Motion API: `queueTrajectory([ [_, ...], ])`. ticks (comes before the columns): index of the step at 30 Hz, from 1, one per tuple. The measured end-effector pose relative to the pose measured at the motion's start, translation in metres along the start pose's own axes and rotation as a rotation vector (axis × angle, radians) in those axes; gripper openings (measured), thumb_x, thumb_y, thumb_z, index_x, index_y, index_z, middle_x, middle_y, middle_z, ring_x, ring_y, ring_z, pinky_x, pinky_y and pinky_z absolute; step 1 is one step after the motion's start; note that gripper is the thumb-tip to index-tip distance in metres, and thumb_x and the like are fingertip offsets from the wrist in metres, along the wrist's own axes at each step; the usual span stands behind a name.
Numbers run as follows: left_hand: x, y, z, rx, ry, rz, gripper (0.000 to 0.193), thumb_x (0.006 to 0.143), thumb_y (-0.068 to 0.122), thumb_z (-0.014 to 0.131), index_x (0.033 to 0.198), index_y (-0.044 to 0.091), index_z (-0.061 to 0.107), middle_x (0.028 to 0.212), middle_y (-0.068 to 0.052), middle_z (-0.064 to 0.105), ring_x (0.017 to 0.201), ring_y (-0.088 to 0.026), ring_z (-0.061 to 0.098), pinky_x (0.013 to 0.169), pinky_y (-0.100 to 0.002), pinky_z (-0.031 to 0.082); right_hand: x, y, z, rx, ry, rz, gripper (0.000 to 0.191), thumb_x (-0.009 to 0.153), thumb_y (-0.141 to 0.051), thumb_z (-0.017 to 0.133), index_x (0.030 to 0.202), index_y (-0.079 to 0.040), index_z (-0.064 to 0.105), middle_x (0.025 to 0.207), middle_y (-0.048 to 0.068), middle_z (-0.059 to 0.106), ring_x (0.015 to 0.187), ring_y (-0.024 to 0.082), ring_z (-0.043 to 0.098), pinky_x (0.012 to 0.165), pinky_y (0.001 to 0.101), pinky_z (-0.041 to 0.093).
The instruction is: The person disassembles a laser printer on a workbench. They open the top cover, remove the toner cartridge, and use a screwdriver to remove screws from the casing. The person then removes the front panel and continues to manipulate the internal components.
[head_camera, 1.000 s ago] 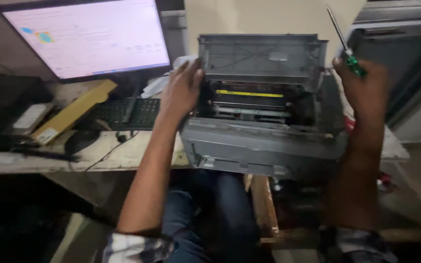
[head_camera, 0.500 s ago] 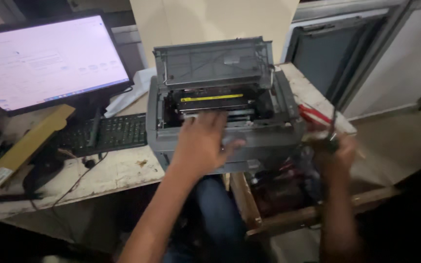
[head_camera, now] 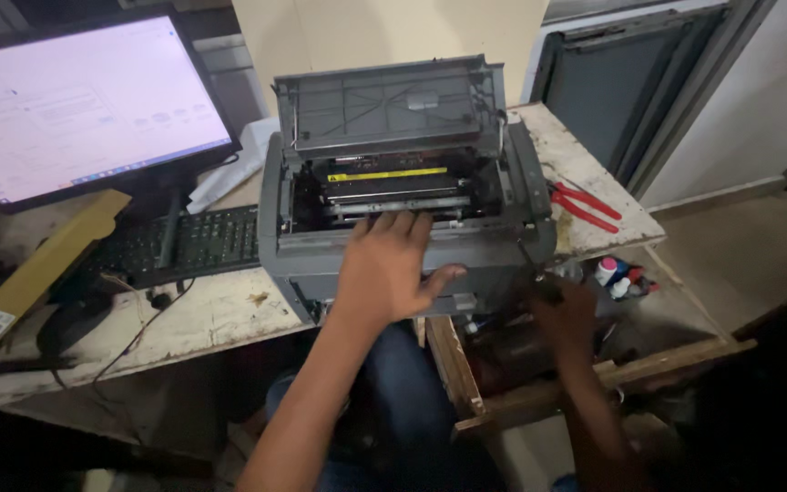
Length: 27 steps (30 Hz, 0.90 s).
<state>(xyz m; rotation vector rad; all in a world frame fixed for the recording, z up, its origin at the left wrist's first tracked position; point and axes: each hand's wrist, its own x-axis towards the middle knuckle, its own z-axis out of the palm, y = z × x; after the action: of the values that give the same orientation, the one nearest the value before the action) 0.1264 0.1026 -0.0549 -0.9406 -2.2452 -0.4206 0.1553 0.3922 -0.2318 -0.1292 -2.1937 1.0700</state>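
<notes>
From the head view, the grey printer (head_camera: pixel 403 182) sits on the bench (head_camera: pixel 211 319) with its lid up. The left hand (head_camera: pixel 392 269) lies flat and released on its front edge. The right hand (head_camera: pixel 565 314), low by the printer's right corner, grips a thin dark tool (head_camera: pixel 530 260). Red pliers (head_camera: pixel 585 205) lie just right, a keyboard (head_camera: pixel 184 244) left.

You face a worn white table (head_camera: pixel 220 319) against a cream wall (head_camera: pixel 393 36); a grey framed panel (head_camera: pixel 621 100) stands beside it, the tan floor (head_camera: pixel 740 246) dim.
</notes>
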Motion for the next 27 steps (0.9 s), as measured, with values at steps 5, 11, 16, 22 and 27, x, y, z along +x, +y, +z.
queueTrajectory([
  [5,-0.004,-0.002,0.002,0.02,0.087,0.043,0.068,0.083,0.06,0.071,0.113,0.0,0.07,0.101,-0.013,0.07,0.096,-0.032,0.067,0.081,-0.046,0.05,-0.004,-0.015,0.0,-0.056,0.009,0.047,0.031,0.084,-0.029,0.083,0.094,0.0,0.077,0.072,0.013,0.072,0.064,0.02,0.068,0.062,0.0356,0.049],
  [11,-0.002,-0.001,-0.003,-0.05,-0.028,-0.017,0.07,0.08,0.063,0.073,0.11,0.0,0.07,0.094,-0.013,0.069,0.092,-0.032,0.067,0.081,-0.047,0.05,0.003,-0.013,-0.006,0.023,-0.056,0.011,0.024,0.084,-0.025,0.082,0.09,-0.002,0.077,0.068,0.011,0.072,0.059,0.019,0.068,0.059,0.0339,0.05],
  [16,-0.004,0.006,-0.008,-0.042,0.047,-0.003,0.072,0.076,0.061,0.075,0.111,-0.001,0.069,0.096,-0.016,0.069,0.092,-0.036,0.066,0.083,-0.049,0.05,-0.006,-0.007,-0.001,0.107,0.087,-0.179,0.018,0.089,-0.014,0.074,0.102,-0.002,0.072,0.081,0.01,0.072,0.072,0.017,0.069,0.065,0.0285,0.051],
  [22,-0.006,0.011,-0.002,-0.015,0.098,-0.044,0.07,0.079,0.057,0.075,0.114,-0.003,0.068,0.101,-0.02,0.069,0.096,-0.038,0.066,0.087,-0.049,0.05,-0.004,-0.005,-0.004,0.22,0.02,-0.089,0.015,0.086,-0.014,0.069,0.096,-0.004,0.073,0.078,0.008,0.072,0.068,0.016,0.068,0.064,0.033,0.05],
  [27,-0.001,0.009,0.002,-0.006,-0.008,-0.103,0.064,0.08,0.055,0.074,0.108,-0.002,0.069,0.098,-0.019,0.07,0.096,-0.037,0.066,0.085,-0.049,0.05,0.012,-0.004,-0.005,0.086,-0.01,-0.09,0.025,0.088,-0.023,0.077,0.081,-0.001,0.067,0.065,0.011,0.063,0.059,0.02,0.058,0.058,0.0381,0.043],
])
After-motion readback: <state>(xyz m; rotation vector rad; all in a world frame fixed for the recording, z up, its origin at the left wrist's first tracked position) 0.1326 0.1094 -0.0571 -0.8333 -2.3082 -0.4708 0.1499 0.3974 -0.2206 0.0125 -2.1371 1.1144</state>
